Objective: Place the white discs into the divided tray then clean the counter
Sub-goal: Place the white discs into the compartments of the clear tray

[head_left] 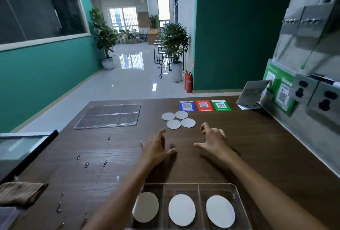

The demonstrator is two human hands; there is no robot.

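Several white discs [178, 120] lie in a cluster on the dark wooden counter [248, 137], just below three coloured QR cards. A clear divided tray [237, 193] sits at the near edge; each of its three visible compartments holds a white disc [181, 210]. My left hand [156, 148] and my right hand [213, 139] hover over the counter between the tray and the cluster, fingers spread and holding nothing. My right hand's fingertips are a short way below and right of the cluster.
A second clear divided tray [108, 115] lies empty at the far left. A brown cloth [20, 193] rests at the left edge. Water drops [86, 164] dot the left half of the counter. QR cards [204, 105] and a wall with sockets [316, 93] stand to the right.
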